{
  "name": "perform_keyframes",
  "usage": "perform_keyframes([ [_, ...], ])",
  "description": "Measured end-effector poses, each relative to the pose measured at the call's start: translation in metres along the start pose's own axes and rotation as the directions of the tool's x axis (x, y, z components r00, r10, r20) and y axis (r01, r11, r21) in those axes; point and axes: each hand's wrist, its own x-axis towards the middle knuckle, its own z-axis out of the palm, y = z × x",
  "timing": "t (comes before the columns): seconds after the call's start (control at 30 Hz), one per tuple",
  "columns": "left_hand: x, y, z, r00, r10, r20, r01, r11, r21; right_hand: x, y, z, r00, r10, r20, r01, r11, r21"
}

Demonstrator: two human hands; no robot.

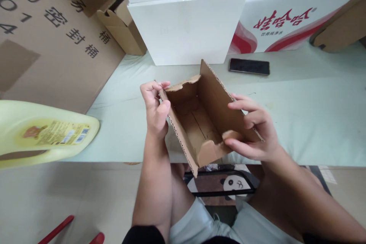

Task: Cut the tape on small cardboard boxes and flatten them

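Note:
A small brown cardboard box [215, 103], its top open, is held tilted over the front edge of the pale green surface. Its inside looks bare, with a dark slit line along the bottom. My left hand [156, 108] pinches the left wall near its far corner, thumb inside and fingers outside. At the near right corner, my right hand [254, 127] grips the right wall, its thumb by a short folded flap. The outer sides of the box are mostly hidden.
A black phone [249, 66] lies behind the box. White cartons [188, 30] and a red-lettered carton [274, 26] stand at the back. A large cardboard carton [51, 57], a small brown box [126, 30] and a yellow bottle [51, 133] are on the left.

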Motion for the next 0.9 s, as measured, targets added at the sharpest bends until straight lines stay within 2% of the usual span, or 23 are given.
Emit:
perform_keyframes([
  [0.1, -0.001, -0.003, -0.005, 0.995, 0.081, 0.057, -0.083, 0.996, 0.034, -0.001, -0.006, 0.000, 0.999, 0.030, 0.030, -0.029, 0.999, -0.028],
  [0.23, -0.002, -0.003, -0.004, 0.991, 0.094, 0.096, -0.107, 0.985, 0.134, -0.001, -0.007, 0.001, 0.991, 0.050, 0.123, -0.058, 0.996, 0.062],
  [0.4, -0.003, -0.002, 0.006, 0.981, 0.079, 0.176, -0.138, 0.927, 0.349, -0.002, 0.001, 0.002, 0.942, -0.068, 0.328, 0.023, 0.990, 0.138],
  [0.63, -0.007, -0.002, 0.003, 0.956, 0.046, 0.288, -0.216, 0.776, 0.592, -0.006, 0.000, 0.009, 0.965, 0.008, 0.260, -0.049, 0.987, 0.150],
  [0.77, -0.009, 0.001, 0.003, 0.953, 0.011, 0.303, -0.230, 0.679, 0.697, -0.005, 0.001, 0.008, 0.969, -0.014, 0.247, -0.034, 0.982, 0.187],
  [0.9, -0.008, -0.003, 0.001, 0.953, 0.054, 0.299, -0.253, 0.687, 0.681, -0.007, 0.006, 0.004, 0.964, -0.008, 0.266, -0.061, 0.966, 0.251],
])
